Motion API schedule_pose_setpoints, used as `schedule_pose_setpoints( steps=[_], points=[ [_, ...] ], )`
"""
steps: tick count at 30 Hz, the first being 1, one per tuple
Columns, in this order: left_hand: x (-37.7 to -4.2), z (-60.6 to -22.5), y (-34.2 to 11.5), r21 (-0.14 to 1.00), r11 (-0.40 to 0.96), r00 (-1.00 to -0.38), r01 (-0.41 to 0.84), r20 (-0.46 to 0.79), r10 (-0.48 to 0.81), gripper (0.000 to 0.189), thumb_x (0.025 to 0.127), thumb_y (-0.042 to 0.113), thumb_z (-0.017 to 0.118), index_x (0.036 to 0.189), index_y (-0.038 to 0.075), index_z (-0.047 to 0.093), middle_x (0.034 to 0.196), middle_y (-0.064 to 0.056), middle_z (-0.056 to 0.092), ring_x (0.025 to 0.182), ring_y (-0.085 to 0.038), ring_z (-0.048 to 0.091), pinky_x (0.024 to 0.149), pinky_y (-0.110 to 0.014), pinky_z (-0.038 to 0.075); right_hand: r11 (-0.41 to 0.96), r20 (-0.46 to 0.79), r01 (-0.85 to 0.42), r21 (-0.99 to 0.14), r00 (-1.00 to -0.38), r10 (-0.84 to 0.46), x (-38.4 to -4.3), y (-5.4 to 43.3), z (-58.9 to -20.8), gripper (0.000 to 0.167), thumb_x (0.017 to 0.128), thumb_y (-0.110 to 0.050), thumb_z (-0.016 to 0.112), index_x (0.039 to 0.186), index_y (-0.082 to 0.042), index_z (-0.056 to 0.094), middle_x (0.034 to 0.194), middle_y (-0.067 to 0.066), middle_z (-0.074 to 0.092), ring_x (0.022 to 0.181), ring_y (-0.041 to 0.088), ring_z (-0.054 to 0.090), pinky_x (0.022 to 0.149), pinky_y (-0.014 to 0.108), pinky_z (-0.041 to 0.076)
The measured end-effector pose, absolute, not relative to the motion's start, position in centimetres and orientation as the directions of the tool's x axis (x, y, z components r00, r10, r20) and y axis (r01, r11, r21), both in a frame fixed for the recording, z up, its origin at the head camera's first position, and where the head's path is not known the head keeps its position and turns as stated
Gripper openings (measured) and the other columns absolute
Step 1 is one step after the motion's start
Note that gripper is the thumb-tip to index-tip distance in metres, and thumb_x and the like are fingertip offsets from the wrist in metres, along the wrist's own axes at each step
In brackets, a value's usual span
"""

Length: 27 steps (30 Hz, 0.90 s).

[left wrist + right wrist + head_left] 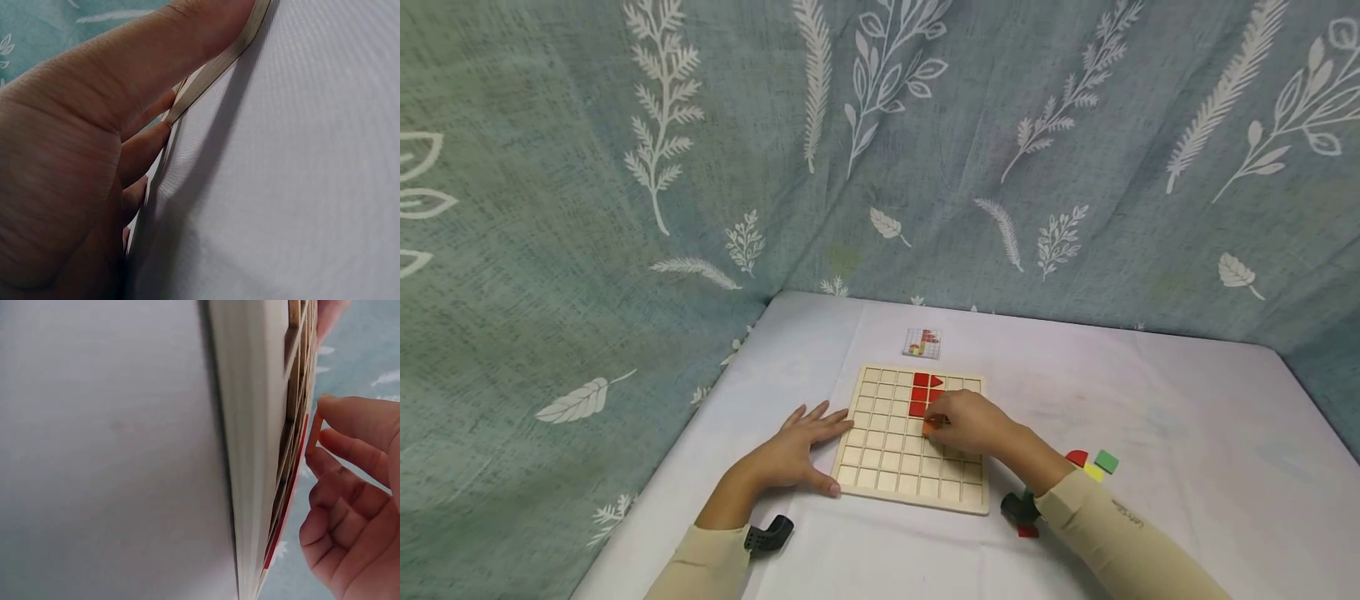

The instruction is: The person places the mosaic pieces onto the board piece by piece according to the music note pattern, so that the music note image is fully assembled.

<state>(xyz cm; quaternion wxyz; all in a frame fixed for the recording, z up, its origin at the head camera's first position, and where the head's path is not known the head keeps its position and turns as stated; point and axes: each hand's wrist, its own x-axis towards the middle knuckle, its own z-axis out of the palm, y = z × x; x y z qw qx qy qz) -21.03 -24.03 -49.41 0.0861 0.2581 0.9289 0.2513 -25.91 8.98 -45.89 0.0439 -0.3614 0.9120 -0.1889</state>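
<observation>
A square wooden grid board lies on the table. My left hand is spread at its left side, thumb and fingertips touching the edge; in the left wrist view the thumb lies along the board's side. With thumb and fingertips, my right hand pinches a small orange tile over the middle of the grid. The right wrist view has this tile edge-on, just above the board. Red square tiles and a red triangle sit in the upper cells, some partly hidden by the right hand.
A small pattern card lies behind the board. Right of it are loose tiles: a green one, a yellow one, a rounded red one, and another red piece beside the right wrist's black camera. A leaf-patterned curtain hangs behind.
</observation>
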Motion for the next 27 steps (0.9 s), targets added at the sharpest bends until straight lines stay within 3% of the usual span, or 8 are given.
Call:
schedule_pose_setpoints(
  steps=[5,10,27],
  points=[
    [-21.0,-49.5,-24.1,0.501,0.754,-0.858,0.424,-0.044,0.512,0.112,0.053,0.070,0.080,0.148,0.024,0.044,0.156,0.008,0.029,0.147,-0.024,0.009,0.116,-0.050,-0.004,0.668,0.051,-0.665,-0.334,-0.721,-0.691,-26.0,8.3,-46.0,0.020,0.086,-0.026,0.074,0.103,-0.017,0.075,0.087,-0.014,0.061,0.077,0.005,0.053,0.073,0.028,0.049],
    [-20.9,-49.5,-24.1,0.499,0.743,-0.851,0.447,-0.021,0.525,0.111,0.055,0.070,0.080,0.148,0.020,0.045,0.156,0.004,0.031,0.147,-0.028,0.010,0.116,-0.053,-0.003,0.678,0.038,-0.667,-0.308,-0.721,-0.691,-26.0,7.8,-46.0,0.019,0.086,-0.028,0.074,0.102,-0.018,0.075,0.083,-0.013,0.060,0.075,0.006,0.052,0.070,0.027,0.048],
    [-21.0,-49.7,-24.1,0.501,0.737,-0.848,0.454,-0.011,0.530,0.111,0.054,0.070,0.080,0.147,0.020,0.046,0.156,0.003,0.032,0.147,-0.030,0.012,0.115,-0.054,-0.003,0.674,0.021,-0.692,-0.258,-0.702,-0.712,-26.3,6.7,-45.8,0.023,0.086,-0.030,0.075,0.104,-0.015,0.076,0.086,-0.011,0.059,0.078,0.006,0.054,0.069,0.027,0.050]
  ],
)
